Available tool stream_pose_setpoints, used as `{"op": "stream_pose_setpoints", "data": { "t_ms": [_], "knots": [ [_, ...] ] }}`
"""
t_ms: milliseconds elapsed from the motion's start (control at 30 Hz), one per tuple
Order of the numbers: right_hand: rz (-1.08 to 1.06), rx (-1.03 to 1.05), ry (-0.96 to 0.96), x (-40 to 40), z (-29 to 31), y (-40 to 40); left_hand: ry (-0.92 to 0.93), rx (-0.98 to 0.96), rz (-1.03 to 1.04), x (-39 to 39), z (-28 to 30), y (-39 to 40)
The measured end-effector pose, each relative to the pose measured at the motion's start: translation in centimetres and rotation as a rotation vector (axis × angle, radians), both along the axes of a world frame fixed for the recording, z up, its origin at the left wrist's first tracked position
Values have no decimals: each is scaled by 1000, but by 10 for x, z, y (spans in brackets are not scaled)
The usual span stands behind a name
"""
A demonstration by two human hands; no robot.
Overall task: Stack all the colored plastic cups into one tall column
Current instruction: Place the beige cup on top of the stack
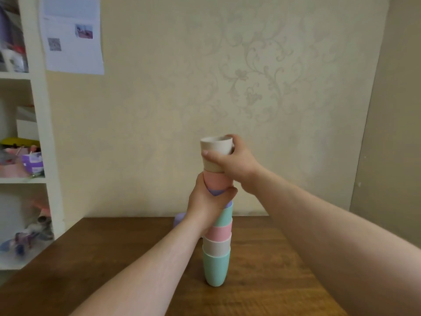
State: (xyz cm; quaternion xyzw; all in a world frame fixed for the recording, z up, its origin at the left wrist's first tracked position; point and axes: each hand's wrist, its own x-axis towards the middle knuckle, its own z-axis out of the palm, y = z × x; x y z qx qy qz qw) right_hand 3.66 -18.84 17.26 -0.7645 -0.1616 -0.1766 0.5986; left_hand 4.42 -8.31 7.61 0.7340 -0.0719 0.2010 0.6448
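A tall column of nested plastic cups stands on the brown wooden table (102, 258). From the bottom it shows a mint cup (215, 270), a beige cup (216, 247), a pink cup (219, 232), a mint cup (224, 216), a purple cup (215, 192), a pink cup (216, 181) and a beige cup (216, 151) on top. My left hand (207, 206) wraps around the upper middle of the column at the purple cup. My right hand (237, 165) grips the top beige cup from the right. A loose purple cup (178, 218) lies behind my left wrist, mostly hidden.
A white shelf unit (38, 133) crammed with boxes and small items stands at the left beside the table. A patterned beige wall (227, 87) rises directly behind the table's far edge. A paper sheet (73, 35) hangs on the wall at upper left.
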Motion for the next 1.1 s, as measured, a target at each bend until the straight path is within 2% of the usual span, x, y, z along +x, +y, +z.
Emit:
{"op": "stream_pose_setpoints", "data": {
  "t_ms": [233,333,400,467,567,633,700,833,933,1000,1100],
  "knots": [
    [33,103,-20,9,-48,4,-109,89,-18,6,-13,4],
    [45,111,-60,12,-55,4,-150,9,-235,4,-18,8],
    [27,71,-53,13,-72,1,-138,-55,-274,4,-28,7],
    [18,18,-4,12,-102,-5,23,-105,-334,-2,-55,8],
    [36,-23,112,9,-164,-15,161,242,-168,-7,-122,20],
    [43,-57,176,8,-204,-19,263,287,-184,-12,-163,31],
    [57,-90,239,6,-236,-22,269,334,-161,-15,-183,33],
    [5,-149,298,7,-266,-29,239,544,-147,-7,-182,32],
    [-75,-162,290,15,-265,-41,176,887,-217,9,-172,45],
    [-136,-197,275,22,-261,-54,73,1089,-170,23,-165,58],
    [-161,-181,302,31,-260,-68,-86,1130,15,45,-148,80]
  ]
}}
